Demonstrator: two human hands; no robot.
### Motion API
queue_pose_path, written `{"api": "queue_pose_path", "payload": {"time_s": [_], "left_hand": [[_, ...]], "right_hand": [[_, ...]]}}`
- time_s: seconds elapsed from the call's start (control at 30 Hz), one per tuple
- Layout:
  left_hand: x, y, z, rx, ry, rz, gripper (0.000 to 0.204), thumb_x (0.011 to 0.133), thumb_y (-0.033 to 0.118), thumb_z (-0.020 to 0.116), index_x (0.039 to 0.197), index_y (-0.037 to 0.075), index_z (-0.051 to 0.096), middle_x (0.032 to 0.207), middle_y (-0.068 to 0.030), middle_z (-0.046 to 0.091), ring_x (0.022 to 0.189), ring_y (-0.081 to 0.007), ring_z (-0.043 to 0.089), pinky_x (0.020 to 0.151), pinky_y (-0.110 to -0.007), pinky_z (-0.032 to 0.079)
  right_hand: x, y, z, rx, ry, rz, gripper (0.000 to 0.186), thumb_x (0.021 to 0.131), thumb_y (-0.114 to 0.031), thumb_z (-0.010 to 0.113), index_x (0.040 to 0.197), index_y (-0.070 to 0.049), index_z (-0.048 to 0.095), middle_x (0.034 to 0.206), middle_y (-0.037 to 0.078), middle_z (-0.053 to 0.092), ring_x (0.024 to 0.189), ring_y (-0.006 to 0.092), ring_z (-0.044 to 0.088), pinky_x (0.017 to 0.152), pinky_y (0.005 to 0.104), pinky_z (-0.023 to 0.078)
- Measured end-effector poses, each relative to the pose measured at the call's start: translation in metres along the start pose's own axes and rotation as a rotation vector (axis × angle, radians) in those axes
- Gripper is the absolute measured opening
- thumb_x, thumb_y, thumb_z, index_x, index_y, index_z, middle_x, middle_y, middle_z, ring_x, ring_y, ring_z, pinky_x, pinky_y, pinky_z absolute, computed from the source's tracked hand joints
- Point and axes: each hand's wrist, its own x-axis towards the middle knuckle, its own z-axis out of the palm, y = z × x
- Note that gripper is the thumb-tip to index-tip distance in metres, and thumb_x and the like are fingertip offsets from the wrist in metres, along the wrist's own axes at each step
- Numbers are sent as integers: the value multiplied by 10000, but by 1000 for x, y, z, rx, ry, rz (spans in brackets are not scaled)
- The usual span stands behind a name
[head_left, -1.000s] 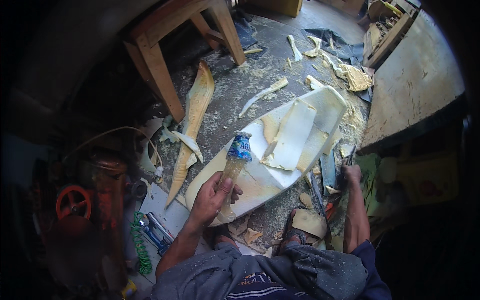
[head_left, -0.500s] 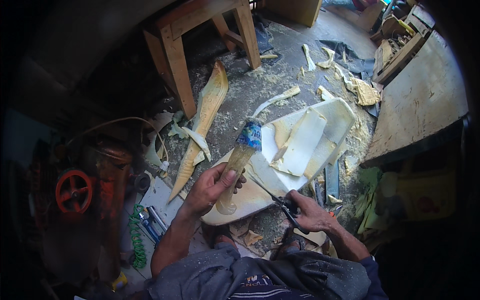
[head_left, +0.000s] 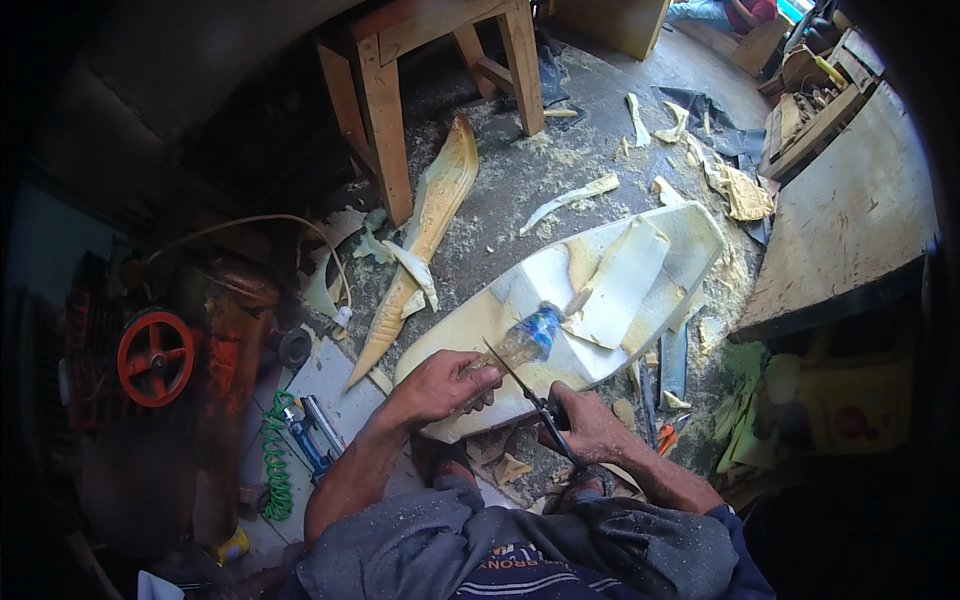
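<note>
Pinched in my left hand (head_left: 450,386) is a clear plastic bottle (head_left: 520,342) with a blue label, lying slantwise above a foam seat. My right hand (head_left: 590,424) grips black-handled scissors (head_left: 534,396). Their blades point up and left and cross close to the bottle; whether they touch it cannot be made out. Beneath both hands is the large pale foam seat (head_left: 450,345), with a loose white foam slab (head_left: 622,285) resting in its hollow.
A wooden stool (head_left: 383,130) stands at the back left. Near it lies a long curved foam offcut (head_left: 425,235). Foam scraps (head_left: 740,190) and dust litter the floor. To the left is a machine with a red handwheel (head_left: 156,358); a wooden panel (head_left: 850,220) leans at the right. A person (head_left: 745,14) sits far off.
The bottle has tipped from nearly upright to slanting right, its labelled end lower. The scissors have come up closer to it. The whole view has shifted slightly.
</note>
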Motion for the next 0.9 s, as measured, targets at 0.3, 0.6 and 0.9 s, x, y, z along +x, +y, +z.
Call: {"api": "queue_pose_path", "payload": {"time_s": [0.3, 0.6, 0.9], "left_hand": [[4, -4, -1, -84, -213, 3, 394, 1068, 362, 598, 1134, -16, 688, 882, -42, 694, 804, -99, 631, 740, -284, 522], [-8, -87, -125, 163, 668, 287, 347, 991, 269, 714, 1221, 11, 677, 1029, -95, 735, 946, -163, 683, 860, -324, 546], [54, -151, -172, 775, 980, 65, 741, 962, 391, 712, 1529, 12, 424, 1526, -272, 461, 1367, -444, 490, 1106, -451, 434]], "right_hand": [[0, 11, 19, 68, 58, -56, 474, 857, -432, 754, 965, -6, 577, 707, 184, 637, 675, 365, 642, 662, 474, 483], [-60, 118, 17, 277, 469, -117, 417, 827, -309, 868, 970, -38, 585, 841, 157, 645, 771, 215, 629, 697, 398, 507], [-146, 268, 38, -372, 844, 1133, 593, 804, -252, 822, 1260, 3, 542, 1159, 286, 609, 1085, 473, 620, 946, 533, 508]]}}
